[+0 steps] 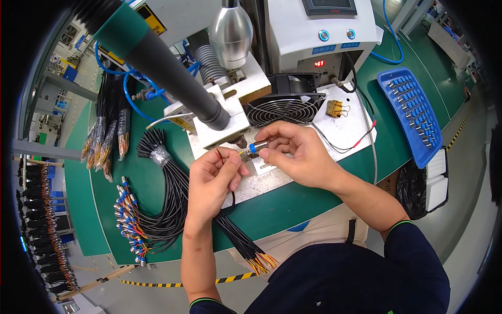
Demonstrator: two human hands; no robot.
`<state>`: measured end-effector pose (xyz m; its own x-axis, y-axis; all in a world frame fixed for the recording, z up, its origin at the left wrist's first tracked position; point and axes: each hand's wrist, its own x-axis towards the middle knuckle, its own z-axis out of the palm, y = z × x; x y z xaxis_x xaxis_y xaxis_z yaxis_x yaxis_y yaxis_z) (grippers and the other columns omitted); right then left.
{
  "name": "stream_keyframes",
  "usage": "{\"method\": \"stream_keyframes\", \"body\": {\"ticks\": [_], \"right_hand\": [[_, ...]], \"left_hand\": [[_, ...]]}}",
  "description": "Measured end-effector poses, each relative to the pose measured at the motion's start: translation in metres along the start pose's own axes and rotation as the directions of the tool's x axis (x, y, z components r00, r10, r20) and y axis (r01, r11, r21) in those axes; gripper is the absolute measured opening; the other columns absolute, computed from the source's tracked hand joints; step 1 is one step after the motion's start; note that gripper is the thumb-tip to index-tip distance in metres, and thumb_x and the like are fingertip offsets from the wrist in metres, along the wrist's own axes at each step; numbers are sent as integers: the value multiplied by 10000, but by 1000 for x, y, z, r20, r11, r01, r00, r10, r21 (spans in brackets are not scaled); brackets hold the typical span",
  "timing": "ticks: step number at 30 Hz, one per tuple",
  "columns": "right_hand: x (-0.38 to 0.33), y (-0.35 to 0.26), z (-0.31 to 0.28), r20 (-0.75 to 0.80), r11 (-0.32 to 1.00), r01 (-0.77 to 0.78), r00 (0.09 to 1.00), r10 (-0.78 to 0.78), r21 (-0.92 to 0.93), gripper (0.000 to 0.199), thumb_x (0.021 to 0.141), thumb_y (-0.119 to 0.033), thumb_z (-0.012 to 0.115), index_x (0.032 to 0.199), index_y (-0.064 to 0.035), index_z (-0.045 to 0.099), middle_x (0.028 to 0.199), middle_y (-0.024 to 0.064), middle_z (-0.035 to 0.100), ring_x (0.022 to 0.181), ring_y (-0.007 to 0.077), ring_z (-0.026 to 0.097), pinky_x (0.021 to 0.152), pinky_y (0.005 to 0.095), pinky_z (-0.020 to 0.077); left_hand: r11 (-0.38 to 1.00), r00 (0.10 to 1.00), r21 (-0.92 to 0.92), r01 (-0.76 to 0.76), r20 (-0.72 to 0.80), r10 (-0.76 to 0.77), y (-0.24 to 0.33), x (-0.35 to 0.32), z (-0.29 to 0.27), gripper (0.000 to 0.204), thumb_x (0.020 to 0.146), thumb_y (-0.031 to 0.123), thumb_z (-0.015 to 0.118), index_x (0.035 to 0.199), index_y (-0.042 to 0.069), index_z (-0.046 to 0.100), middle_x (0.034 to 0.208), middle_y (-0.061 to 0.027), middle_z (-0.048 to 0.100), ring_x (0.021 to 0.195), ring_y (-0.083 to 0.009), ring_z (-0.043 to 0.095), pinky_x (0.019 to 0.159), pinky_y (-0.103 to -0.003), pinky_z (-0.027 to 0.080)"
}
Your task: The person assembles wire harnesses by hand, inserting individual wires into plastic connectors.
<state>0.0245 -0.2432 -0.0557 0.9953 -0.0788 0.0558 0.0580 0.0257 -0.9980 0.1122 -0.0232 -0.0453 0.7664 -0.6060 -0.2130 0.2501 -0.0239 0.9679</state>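
Between the thumb and fingers of my right hand (pixel 306 154) is a small metal connector (pixel 256 148) with a blue ring, held just in front of the machine's clamp head. My left hand (pixel 212 180) pinches the stripped end of a black cable (pixel 232 199), whose red and yellow wires stick out by the fingertips. The yellow wire reaches the connector's left end; whether it sits inside cannot be made out. Beside my left forearm lies a large bundle of black cables (pixel 170 204), many with blue-ringed connectors (pixel 128 220) on their wires.
A white bench machine (pixel 319 36) with a fan grille (pixel 285 111) stands ahead. A dark suction pipe (pixel 172 73) slants down to the work spot. A blue tray (pixel 434 149) of connectors lies right, near a binder clip (pixel 337 109). Wrapped cable bundles (pixel 107 133) lie far left; more cables (pixel 246 240) overhang the front edge.
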Motion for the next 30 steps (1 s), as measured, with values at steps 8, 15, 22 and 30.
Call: {"method": "stream_keyframes", "body": {"ticks": [8, 15, 22, 30], "right_hand": [[-1, 4, 3, -25, 999, 50, 998, -50, -7, 247, 1015, 13, 735, 1247, 73, 678, 1143, 85, 721, 1016, 98, 688, 906, 263, 601], [-1, 7, 3, -25, 996, 76, 997, -77, -45, 233, 1014, 28, 726, 1239, 72, 684, 1148, 92, 723, 1022, 109, 694, 916, 264, 604], [0, 11, 6, -83, 986, 155, 984, -161, -65, 188, 993, -5, 738, 1165, 64, 703, 1040, 114, 772, 918, 150, 745, 812, 296, 625], [0, 12, 7, -89, 983, 164, 981, -171, -81, 191, 988, -15, 749, 1159, 57, 705, 1050, 118, 777, 925, 158, 761, 818, 307, 626]], "left_hand": [[999, 998, -25, -41, -43, 40, -4, 1, 5, 81, 1024, 12, 702, 1016, -68, 700, 955, -124, 735, 565, -71, 505, 516, -222, 368], [999, 997, -26, -48, -65, 46, -4, 3, 11, 50, 1022, -20, 696, 1008, -59, 723, 929, -19, 701, 606, -34, 528, 533, -214, 389], [997, 994, 6, -75, -80, 76, -7, 4, 14, 41, 1024, -18, 702, 1003, -48, 719, 935, -13, 701, 626, -22, 530, 538, -209, 390], [990, 981, 59, -130, -141, 137, -15, 3, 19, 62, 1014, -13, 716, 977, -58, 695, 966, -20, 707, 816, -27, 603, 699, -189, 483]]}}
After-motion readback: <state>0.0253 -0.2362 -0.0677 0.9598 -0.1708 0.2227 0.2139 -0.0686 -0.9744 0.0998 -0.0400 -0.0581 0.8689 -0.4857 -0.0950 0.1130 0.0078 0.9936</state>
